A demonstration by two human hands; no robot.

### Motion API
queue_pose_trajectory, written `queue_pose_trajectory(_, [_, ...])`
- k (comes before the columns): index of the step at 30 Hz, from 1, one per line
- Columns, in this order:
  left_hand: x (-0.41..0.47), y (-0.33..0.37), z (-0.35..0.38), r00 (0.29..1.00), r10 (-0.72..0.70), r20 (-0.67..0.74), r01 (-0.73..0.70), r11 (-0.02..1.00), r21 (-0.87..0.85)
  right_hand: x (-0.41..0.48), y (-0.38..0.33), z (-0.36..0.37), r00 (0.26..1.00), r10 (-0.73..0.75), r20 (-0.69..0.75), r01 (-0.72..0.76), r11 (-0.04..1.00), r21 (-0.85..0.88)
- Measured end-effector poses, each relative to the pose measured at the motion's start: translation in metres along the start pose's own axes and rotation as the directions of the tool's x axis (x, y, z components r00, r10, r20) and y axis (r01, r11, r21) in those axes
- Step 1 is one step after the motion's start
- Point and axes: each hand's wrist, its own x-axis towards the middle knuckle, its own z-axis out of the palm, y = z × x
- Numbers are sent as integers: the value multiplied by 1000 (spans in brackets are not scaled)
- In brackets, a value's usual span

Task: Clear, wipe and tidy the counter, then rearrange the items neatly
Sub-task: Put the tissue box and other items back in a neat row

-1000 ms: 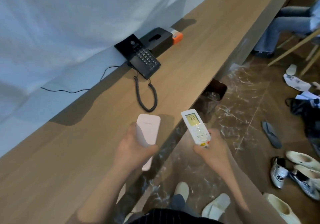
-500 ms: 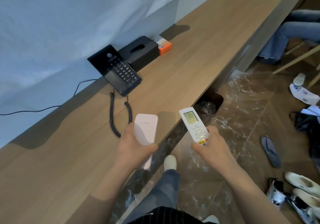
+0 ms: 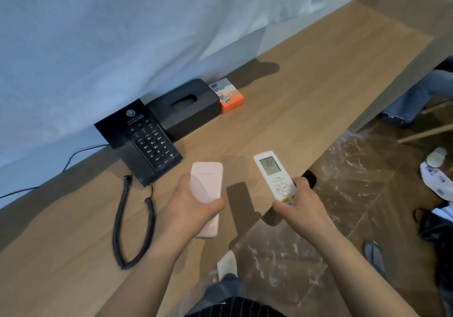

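Observation:
My left hand (image 3: pixel 191 204) grips a flat pale pink device (image 3: pixel 208 184) just above the wooden counter (image 3: pixel 306 91), near its front edge. My right hand (image 3: pixel 299 206) holds a white remote control (image 3: pixel 275 177) whose screen reads 22, over the counter's front edge. A black desk phone (image 3: pixel 147 142) with a coiled cord (image 3: pixel 127 226) sits at the back by the wall. Right of it stand a black tissue box (image 3: pixel 186 108) and a small orange and white box (image 3: pixel 228 93).
A white curtain (image 3: pixel 122 34) hangs behind the counter. Below the counter lies a marbled brown floor (image 3: pixel 355 194) with shoes, slippers and a dark bag at the right. A seated person's jeans-clad legs (image 3: pixel 411 96) show at the far right. My own leg and slipper are underneath.
The view has shifted left and closer along the counter, so the phone and boxes now lie nearer. Both hands have come forward over the counter, still holding the pink device and the remote.

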Motion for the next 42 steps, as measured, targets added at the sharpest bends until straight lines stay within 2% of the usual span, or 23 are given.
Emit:
queue_pose_trajectory(8, [48, 50, 15, 995, -94, -26, 93, 995, -30, 83, -14, -32, 999, -29, 28, 30, 999, -28])
queue_pose_trajectory(14, [78, 93, 40, 985, -148, -83, 144, 988, -58, 149, -14, -65, 990, -107, 96, 110, 993, -32])
queue_pose_trajectory(22, [109, 185, 101, 945, -302, -125, 279, 944, -174, 240, 8, -132, 963, -210, 171, 227, 970, -86])
queue_pose_trajectory(27, [134, 234, 139, 917, -368, -152, 318, 907, -277, 289, 27, -168, 961, -223, 166, 237, 969, -70])
queue_pose_trajectory(32, [171, 261, 163, 903, -394, -171, 333, 893, -302, 326, 44, -186, 962, -221, 161, 242, 962, -127])
queue_pose_trajectory(42, [277, 288, 167, 884, -364, -293, 296, 922, -250, 378, 49, -193, 958, -212, 194, 231, 969, -82])
